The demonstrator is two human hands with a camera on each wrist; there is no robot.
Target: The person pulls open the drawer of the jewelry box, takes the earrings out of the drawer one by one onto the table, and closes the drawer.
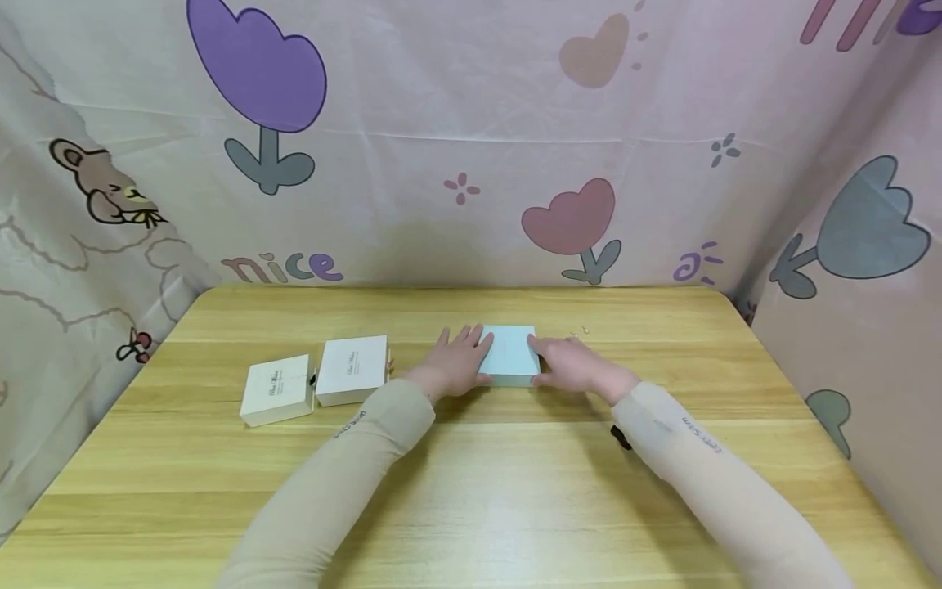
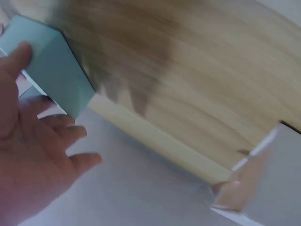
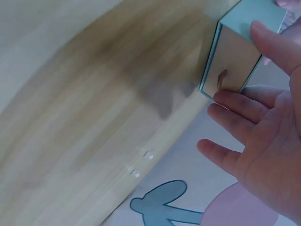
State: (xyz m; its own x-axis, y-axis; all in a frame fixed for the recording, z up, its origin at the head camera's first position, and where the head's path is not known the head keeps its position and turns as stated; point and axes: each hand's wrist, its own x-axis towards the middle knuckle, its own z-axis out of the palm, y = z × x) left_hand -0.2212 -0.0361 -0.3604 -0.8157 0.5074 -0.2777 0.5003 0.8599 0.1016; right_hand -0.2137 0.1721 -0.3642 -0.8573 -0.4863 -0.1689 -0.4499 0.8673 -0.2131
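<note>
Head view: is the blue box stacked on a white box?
No, the blue box sits on the table between both hands, apart from the white boxes.

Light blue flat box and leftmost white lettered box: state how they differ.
The light blue flat box is touched by the left hand and right hand; no hand touches the leftmost white lettered box. The blue box sits nearly square on the wooden table; the white box is turned askew. Both rest on that table.

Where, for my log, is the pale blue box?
In the head view, the pale blue box is just right of centre, between the left hand and right hand.
</note>
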